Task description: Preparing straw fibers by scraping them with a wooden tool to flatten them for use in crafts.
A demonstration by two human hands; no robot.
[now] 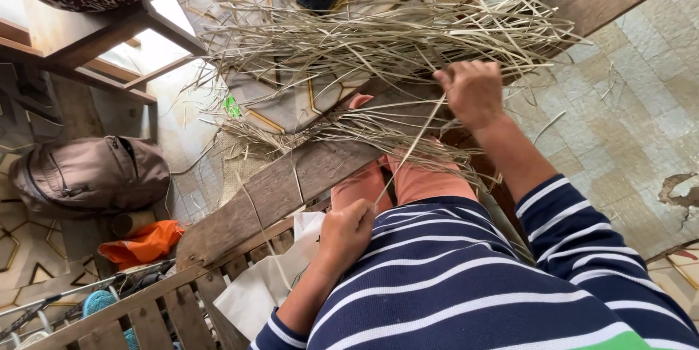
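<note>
Right hand (473,91), frame centre: fingers closed, pinching dried strip (408,152) taut | left hand (346,232), lower centre: fisted gripping strip's lower end | strand pile (378,44) draped across plank (291,182) for reach.

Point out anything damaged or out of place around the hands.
Near the right edge, the tiled floor has a chipped, peeling patch. Dried straw strips lie scattered loosely over the wooden plank and the floor. The right hand and left hand pull one strip taut.
</note>
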